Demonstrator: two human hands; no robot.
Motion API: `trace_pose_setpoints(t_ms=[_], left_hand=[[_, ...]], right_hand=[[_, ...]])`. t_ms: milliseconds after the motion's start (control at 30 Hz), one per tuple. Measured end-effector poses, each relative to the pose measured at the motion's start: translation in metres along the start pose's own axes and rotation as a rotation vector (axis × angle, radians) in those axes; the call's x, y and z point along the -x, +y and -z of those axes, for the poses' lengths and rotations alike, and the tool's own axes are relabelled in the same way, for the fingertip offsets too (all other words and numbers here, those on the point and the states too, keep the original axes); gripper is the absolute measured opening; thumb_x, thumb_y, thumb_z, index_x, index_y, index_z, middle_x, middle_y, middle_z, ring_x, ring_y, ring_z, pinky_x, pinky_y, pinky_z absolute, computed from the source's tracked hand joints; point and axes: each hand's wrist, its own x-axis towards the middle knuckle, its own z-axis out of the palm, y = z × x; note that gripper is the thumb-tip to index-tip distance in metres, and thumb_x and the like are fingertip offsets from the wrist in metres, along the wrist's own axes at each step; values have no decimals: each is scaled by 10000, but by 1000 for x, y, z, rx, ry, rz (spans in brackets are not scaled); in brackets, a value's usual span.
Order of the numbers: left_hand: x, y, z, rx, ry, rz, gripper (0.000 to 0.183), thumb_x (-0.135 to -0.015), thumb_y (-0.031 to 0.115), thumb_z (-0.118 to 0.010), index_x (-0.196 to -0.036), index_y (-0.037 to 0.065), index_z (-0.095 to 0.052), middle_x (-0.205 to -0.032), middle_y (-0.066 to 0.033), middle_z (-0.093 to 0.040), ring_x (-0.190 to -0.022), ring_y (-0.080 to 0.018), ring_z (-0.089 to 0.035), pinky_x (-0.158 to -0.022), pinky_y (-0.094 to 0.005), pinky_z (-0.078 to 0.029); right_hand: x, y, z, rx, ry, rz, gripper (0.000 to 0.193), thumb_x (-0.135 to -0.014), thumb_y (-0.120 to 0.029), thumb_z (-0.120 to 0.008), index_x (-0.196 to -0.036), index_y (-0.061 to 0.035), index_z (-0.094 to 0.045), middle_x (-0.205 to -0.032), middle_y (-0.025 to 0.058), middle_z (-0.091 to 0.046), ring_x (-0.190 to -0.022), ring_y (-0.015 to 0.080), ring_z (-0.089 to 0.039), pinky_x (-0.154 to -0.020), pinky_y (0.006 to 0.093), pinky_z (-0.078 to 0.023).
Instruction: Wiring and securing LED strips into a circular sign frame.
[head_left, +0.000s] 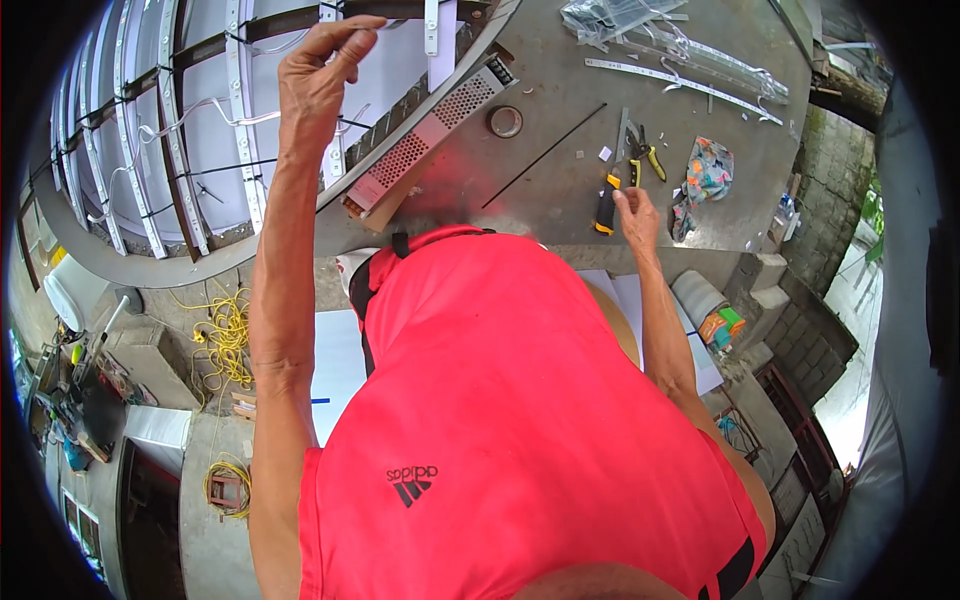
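My left hand (325, 62) is raised over the edge of a large curved metal frame (130, 268). Its thumb and fingers are pinched around something too thin to make out. LED strips (236, 90) run in rows across the frame's white panel, with thin wires between them. My right hand (638, 216) is low over the grey table, fingers curled together. Their tips meet the end of one handle of yellow-and-black pliers (654, 162); whether they grip it is unclear. A yellow-and-black utility knife (605, 208) lies just left of them.
A perforated metal power supply (425, 140) leans along the frame's edge. On the table (545, 80) lie a tape roll (505, 121), a thin black rod (545, 155), a patterned cloth (709, 168) and loose LED strips (685, 88). Yellow cable (225, 335) is heaped on the floor.
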Motion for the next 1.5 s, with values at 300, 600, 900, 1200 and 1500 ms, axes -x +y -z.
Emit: trace_pose_setpoints(t_ms=[300,600,900,1200,1500], left_hand=[[-19,20,-14,121,48,35,240,-920,225,-697,-1000,3,-739,-928,-34,-717,-750,-86,-623,-568,-222,-442],[-19,9,-20,313,92,29,213,-898,183,-733,-986,-9,-707,-884,-81,-710,-727,-122,-639,-619,-242,-476],[-27,9,-27,415,118,61,198,-884,180,-735,-975,6,-713,-837,-68,-703,-678,-109,-636,-566,-239,-467],[-30,10,-17,375,131,-19,180,-894,187,-710,-950,17,-721,-807,-39,-692,-692,-86,-632,-591,-238,-472],[-18,14,-15,334,50,63,247,-885,287,-733,-981,59,-719,-850,-16,-698,-725,-93,-656,-586,-234,-463]], right_hand=[[6,-13,-17,55,-41,137,360,-832,-286,-721,-964,30,-608,-808,181,-626,-751,347,-612,-701,429,-485],[10,-65,-15,119,-26,153,293,-853,-274,-683,-950,-9,-605,-873,159,-628,-801,355,-615,-717,455,-481],[-80,-191,15,-228,98,527,221,-923,-214,-647,-977,1,-660,-839,129,-687,-711,228,-666,-665,343,-521],[-152,-393,69,-279,154,966,192,-921,-186,-655,-999,-12,-680,-853,129,-700,-719,222,-676,-670,333,-533],[-161,-536,102,-199,12,1210,278,-911,-214,-659,-1106,-16,-673,-974,116,-713,-782,192,-663,-744,322,-536]])
